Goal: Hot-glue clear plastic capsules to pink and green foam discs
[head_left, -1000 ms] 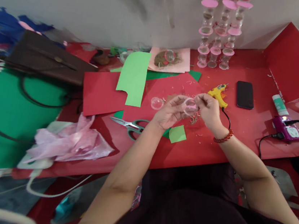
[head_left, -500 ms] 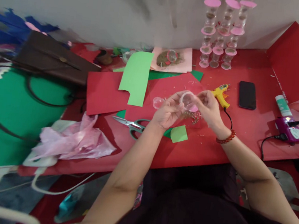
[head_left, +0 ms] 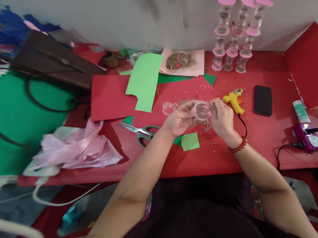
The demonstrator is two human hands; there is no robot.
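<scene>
A small clear plastic cup (head_left: 202,112) is held between my two hands over the red table, its round rim facing up toward me. My left hand (head_left: 181,118) grips its left side between thumb and fingers. On the opposite side, the fingertips of my right hand (head_left: 222,116) pinch the rim. Another clear round piece (head_left: 168,108) lies just left of my left hand. Below the cup, thin strands of dried glue show on the table. A yellow hot glue gun (head_left: 234,100) rests right beyond my right hand. Scissors (head_left: 140,131) lie partly under my left forearm.
Stacked clear cups with pink discs (head_left: 233,33) stand against the wall. A black phone (head_left: 263,100), a glue stick (head_left: 301,111) and a purple power socket (head_left: 309,137) sit at right. Green paper (head_left: 144,80), a pink plastic bag (head_left: 78,147) and a brown handbag (head_left: 56,62) lie leftward.
The cup has turned so its opening shows rounder and has shifted slightly right and down. My right hand has rotated, its fingers now closer together at the rim.
</scene>
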